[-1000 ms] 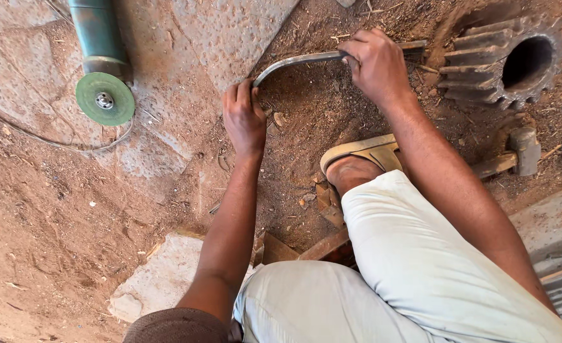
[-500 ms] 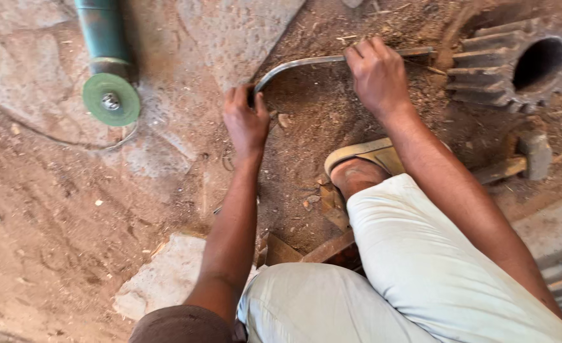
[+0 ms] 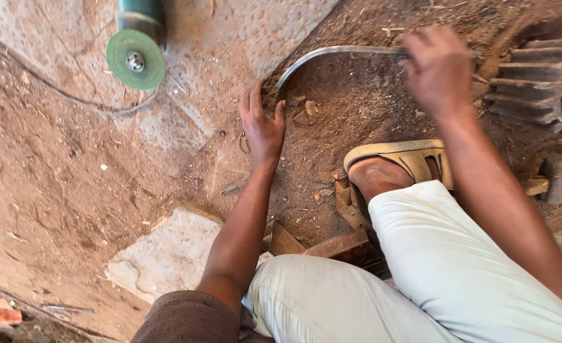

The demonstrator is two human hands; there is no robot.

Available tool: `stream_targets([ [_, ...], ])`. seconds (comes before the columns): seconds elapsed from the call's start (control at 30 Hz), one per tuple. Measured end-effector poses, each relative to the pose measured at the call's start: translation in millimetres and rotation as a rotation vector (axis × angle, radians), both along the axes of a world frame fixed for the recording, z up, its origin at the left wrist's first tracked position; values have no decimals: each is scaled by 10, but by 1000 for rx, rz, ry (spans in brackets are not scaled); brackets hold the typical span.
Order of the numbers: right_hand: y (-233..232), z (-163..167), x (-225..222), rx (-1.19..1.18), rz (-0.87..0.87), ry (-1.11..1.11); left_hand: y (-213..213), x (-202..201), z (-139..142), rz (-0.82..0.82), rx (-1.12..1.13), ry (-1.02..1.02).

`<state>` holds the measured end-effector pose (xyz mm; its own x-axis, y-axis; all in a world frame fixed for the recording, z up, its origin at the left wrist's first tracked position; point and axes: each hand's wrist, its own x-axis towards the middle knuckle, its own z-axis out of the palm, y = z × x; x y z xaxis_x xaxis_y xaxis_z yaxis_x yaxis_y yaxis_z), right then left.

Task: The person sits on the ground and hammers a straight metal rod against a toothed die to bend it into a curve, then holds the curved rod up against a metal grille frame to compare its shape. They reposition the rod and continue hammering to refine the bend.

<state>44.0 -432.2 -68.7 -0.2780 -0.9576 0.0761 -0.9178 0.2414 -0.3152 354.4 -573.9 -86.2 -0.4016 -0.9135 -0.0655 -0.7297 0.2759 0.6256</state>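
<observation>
While crouched over the dirt floor (image 3: 59,190), with pale trousers (image 3: 433,279) and a sandalled foot (image 3: 398,162) low in view, both hands at a curved metal strip (image 3: 331,54). Right hand (image 3: 436,70) wrapped over the strip's straighter end, fingers curled down around it, grip closed on the metal; blurred, so cannot tell how tightly. Left hand (image 3: 262,124) pressed flat to the ground just beside the strip's lower, bent end, fingers spread and pointing away, thumb side nearest the tip; grip open, nothing held, and cannot tell whether a fingertip actually touches the metal. Strip itself arcing from near the left fingertips up and across to the right hand, lying on loose brown dirt beside the edge of a flat stone slab (image 3: 255,32). Green angle grinder (image 3: 136,54) resting on the slab, well apart from both hands, disc facing up. Large toothed gear (image 3: 535,82) at the right edge, just beyond the right hand. Pale stone block (image 3: 166,254) near the left elbow.
</observation>
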Motion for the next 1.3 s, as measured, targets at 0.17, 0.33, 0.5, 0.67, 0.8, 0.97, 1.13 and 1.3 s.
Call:
stream_targets([
  [0.17, 401, 93, -255, 93, -79, 92, -23, 47, -76, -17, -33, -2],
  [0.33, 663, -28, -430, 94, -78, 163, -33, -58, -237, -7, 4, -2],
  [0.5, 712, -177, -547, 80, -56, 194, -78, -76, -434, -9, 2, 21],
  [0.67, 712, -198, -584, 82, -56, 188, -53, -79, -491, 54, 0, 10],
  [0.8, 643, -156, -546, 62, -46, 229, -56, -84, -453, 68, -5, 22],
  [0.97, 661, -140, -534, 119, -48, 291, -63, -119, -470, 101, 51, 41],
  [1.13, 703, -195, -518, 190, -80, 280, -105, -199, -287, 86, -13, 88],
  [1.3, 549, -199, -388, 143, -125, 165, -445, -102, 565, 116, 51, 33],
])
